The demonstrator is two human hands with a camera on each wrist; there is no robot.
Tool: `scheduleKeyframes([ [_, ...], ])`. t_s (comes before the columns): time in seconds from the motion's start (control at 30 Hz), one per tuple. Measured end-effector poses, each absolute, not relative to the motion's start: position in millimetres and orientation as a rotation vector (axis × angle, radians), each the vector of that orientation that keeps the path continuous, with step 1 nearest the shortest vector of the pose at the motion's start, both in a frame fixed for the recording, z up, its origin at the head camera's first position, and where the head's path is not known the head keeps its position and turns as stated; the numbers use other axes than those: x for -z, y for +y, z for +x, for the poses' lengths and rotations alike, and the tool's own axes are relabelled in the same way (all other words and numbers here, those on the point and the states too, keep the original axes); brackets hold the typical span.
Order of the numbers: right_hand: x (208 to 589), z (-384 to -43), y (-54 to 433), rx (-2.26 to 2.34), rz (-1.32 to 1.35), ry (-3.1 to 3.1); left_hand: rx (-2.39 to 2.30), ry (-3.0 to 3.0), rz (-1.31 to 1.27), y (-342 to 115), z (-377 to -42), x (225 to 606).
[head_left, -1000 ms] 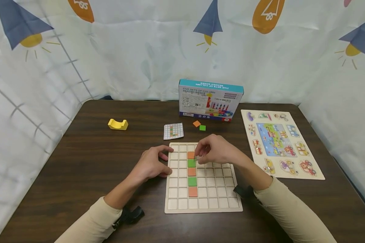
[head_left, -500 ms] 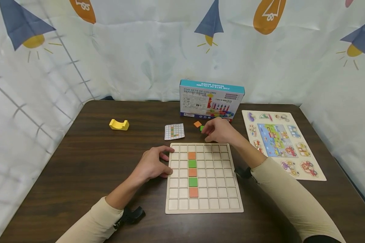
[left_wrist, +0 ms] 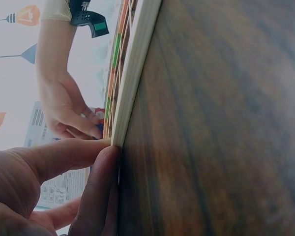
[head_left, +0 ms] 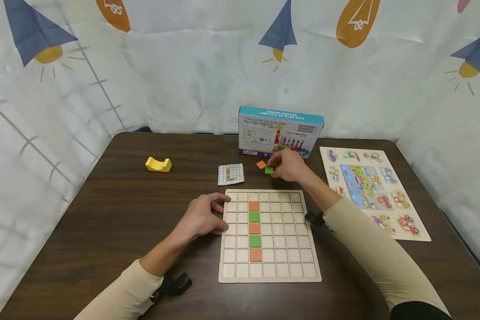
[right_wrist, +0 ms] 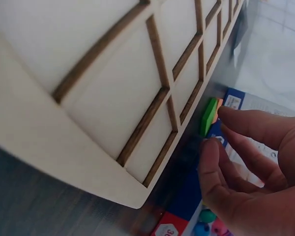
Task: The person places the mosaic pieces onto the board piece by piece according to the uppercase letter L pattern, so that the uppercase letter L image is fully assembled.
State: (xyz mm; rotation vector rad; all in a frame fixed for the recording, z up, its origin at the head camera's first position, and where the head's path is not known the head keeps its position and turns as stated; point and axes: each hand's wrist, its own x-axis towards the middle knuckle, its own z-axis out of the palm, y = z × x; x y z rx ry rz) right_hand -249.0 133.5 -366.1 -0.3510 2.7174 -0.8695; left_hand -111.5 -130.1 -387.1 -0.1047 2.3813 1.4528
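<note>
A wooden grid board (head_left: 282,268) lies in front of the person, with a column of orange and green square tiles (head_left: 254,241) set in it. The left hand (head_left: 200,218) touches the board's left edge, thumb and fingers spread along it; the left wrist view shows fingertips (left_wrist: 107,152) against the board's side. Beyond the board's far edge, the right hand (head_left: 290,166) reaches to a loose green tile (head_left: 269,170), its fingertips right at the tile's side. In the right wrist view a gap shows between thumb and forefinger, beside the green tile (right_wrist: 209,117). A loose orange tile (head_left: 261,165) lies beside it.
A small printed grid card (head_left: 230,174) lies behind the board. A box (head_left: 280,131) stands at the back. To the right is a picture puzzle board (head_left: 364,186), partly covered by the right arm. A yellow curved block (head_left: 158,165) sits at the left back.
The right hand has moved from over the board, near the tile column, away to the loose tiles beyond its far edge. The left hand stays at the board's edge.
</note>
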Motion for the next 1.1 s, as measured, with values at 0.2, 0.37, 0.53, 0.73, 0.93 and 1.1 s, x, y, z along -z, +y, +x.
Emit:
scheduleKeyframes([
  [0.2, 369.0, -251.6, 130.9, 0.859, -0.348, 2.72, -1.463, 2.374, -0.105, -129.9, -111.4, 387.5],
  [0.37, 370.6, -252.7, 129.3, 0.831, -0.352, 2.733, -1.45, 2.378, -0.106, -129.2, -110.9, 386.9],
  [0.53, 373.3, -254.4, 128.7, 0.809, -0.361, 2.753, -1.439, 2.387, -0.107, -128.9, -110.6, 386.9],
  [0.73, 374.1, -255.2, 127.0, 0.807, -0.383, 2.756, -1.431, 2.393, -0.109, -129.1, -110.6, 387.3],
  [0.93, 373.5, -255.9, 125.3, 0.798, -0.379, 2.759, -1.414, 2.406, -0.107, -129.5, -110.5, 386.6],
  [1.1, 372.0, -256.2, 125.2, 0.782, -0.372, 2.759, -1.412, 2.407, -0.109, -129.4, -111.0, 386.3],
])
